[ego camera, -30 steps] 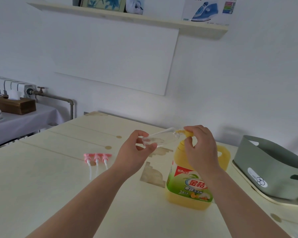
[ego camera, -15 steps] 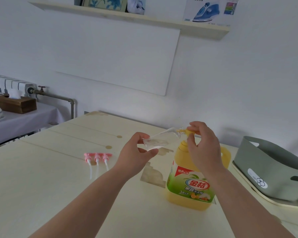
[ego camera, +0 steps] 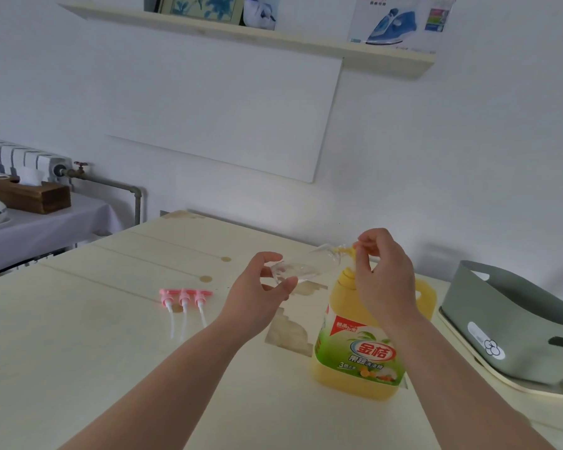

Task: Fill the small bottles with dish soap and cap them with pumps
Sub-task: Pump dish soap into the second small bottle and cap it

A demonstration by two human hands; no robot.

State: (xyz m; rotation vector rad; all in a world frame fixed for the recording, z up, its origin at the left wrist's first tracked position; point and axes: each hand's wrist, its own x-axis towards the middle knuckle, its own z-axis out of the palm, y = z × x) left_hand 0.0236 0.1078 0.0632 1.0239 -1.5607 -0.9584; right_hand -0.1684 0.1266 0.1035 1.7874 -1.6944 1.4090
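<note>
A big yellow dish soap jug (ego camera: 361, 349) with a green label stands on the cream table (ego camera: 78, 345). My right hand (ego camera: 382, 277) grips the jug's yellow pump head, held up above the jug's neck. My left hand (ego camera: 257, 293) holds a small clear bottle (ego camera: 301, 267) by its base, tilted on its side with its mouth against the pump's nozzle. Three pink pumps (ego camera: 184, 298) with white tubes lie side by side on the table, left of my left hand.
A grey plastic basket (ego camera: 514, 323) sits on a cream tray at the right. A side table with a grey cloth, a wooden tissue box (ego camera: 30, 196) and a white dish stands at the far left. A patch of worn surface shows beside the jug.
My right hand has risen with the pump head, away from the jug's neck. The small bottle in my left hand stays tilted at the nozzle.
</note>
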